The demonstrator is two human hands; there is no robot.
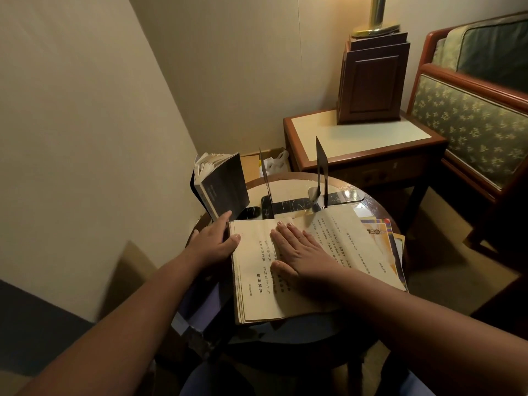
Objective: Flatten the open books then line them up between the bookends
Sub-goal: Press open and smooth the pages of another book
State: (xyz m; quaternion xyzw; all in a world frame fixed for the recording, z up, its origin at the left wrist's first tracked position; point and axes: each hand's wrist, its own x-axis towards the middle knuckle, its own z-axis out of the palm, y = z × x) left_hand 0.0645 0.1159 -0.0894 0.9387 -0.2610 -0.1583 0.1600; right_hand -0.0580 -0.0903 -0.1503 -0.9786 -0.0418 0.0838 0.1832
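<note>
Open book (351, 244): lies face up on the round bench (280, 175), in front of the two bookends, spine running away from the person. It partly overlies a coloured booklet (383, 232) at its right edge.

Handling (judgement): a soft-bound volume of thin, yellowed pages. Expect it to be light, limp and easily creased, and the leaves will probably spring up once pressure is released. Press flat near the gutter. To lift it, close it and take hold across the spine and fore-edge, not by loose leaves.

Right grip (300, 250): released, palm and straight fingers pressed flat on the left-hand page.

Left grip (213, 242): released, set against the book's left edge with the thumb on the page corner and the fingers stretched out. Whether any finger reaches under the cover cannot be told.

Surroundings:
- Left bookend (265, 178) and right bookend (321, 170) stand upright and apart, with nothing in the slot between them.
- A dark book (225, 187) stands tilted just left of the left bookend, outside the slot, its pages fanned at the top. The left index fingertip is at its base.
- A side table (357, 132) and an armchair (471, 118) stand beyond the bench.

Obstructions (judgement): the dark book leans near the approach path and can topple if nudged. The thin bookend plates can slide on the glossy bench.
</note>
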